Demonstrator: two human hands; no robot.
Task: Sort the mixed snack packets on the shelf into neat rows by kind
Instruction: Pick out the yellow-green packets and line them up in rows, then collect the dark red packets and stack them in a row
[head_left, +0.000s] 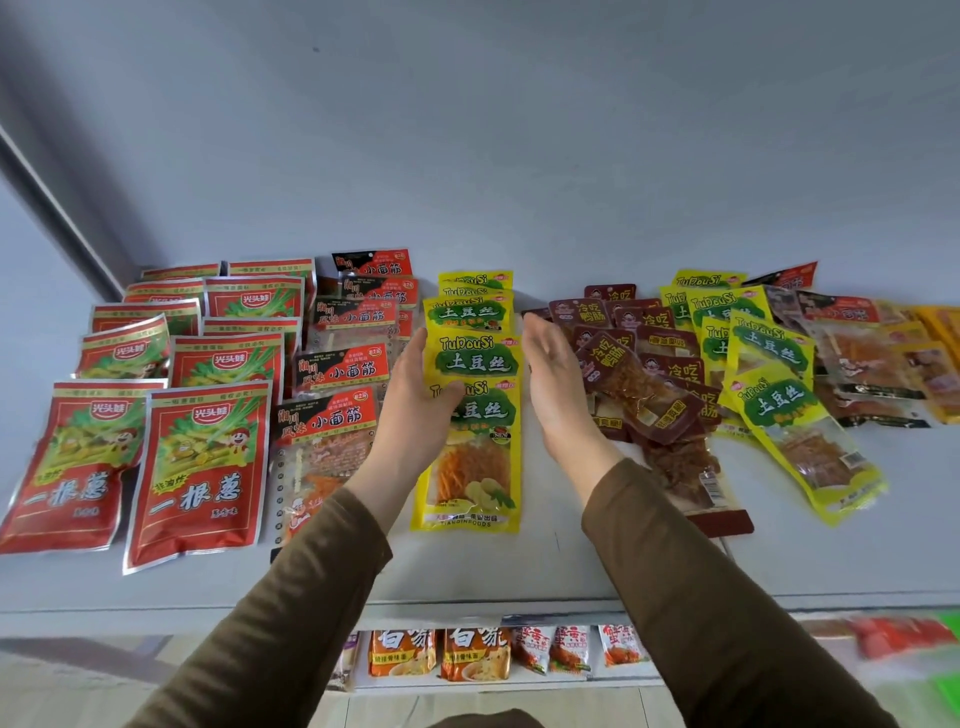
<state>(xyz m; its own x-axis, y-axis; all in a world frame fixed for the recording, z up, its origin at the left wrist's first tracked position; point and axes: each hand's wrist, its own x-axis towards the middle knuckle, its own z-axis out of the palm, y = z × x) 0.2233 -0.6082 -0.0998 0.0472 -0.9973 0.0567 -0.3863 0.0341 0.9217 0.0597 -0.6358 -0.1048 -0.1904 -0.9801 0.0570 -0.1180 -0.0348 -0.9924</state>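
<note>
Hands (483, 384) flank yellow "TuDouSi 土豆丝" packet row (475, 358).

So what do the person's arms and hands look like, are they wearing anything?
Both arms are in long, dark olive-brown sleeves of plain cloth that end at the wrists. The left hand and right hand are bare: no gloves, rings, or watch are visible.

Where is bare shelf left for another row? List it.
Free: the strip between the yellow row and dark red packets, where the right hand hovers; the shelf front edge; the back by the wall. Crowded: the red rows left, the mixed pile right.
</note>
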